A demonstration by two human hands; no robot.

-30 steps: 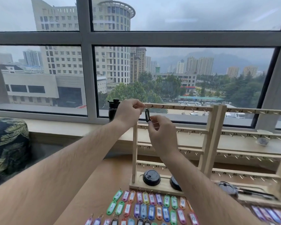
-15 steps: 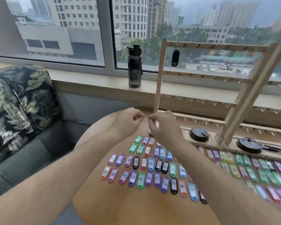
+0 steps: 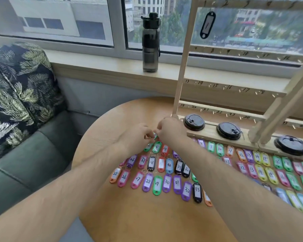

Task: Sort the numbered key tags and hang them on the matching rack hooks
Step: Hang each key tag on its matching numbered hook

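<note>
Where my left hand (image 3: 138,137) and right hand (image 3: 171,131) meet, they cover most of a green tag (image 3: 155,136). Whether either pinches it, I cannot tell.

Your left hand (image 3: 138,137) and right hand (image 3: 171,131) are meeting over the far-left end of the tags (image 3: 157,182) lying in rows on the bench (image 3: 129,215), both pinching a green tag (image 3: 155,135) between them; a black tag (image 3: 207,25) is hanging from the top rail of the rack (image 3: 182,67).

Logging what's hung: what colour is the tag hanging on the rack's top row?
Black; the hanging tag shows best in the head view.
</note>
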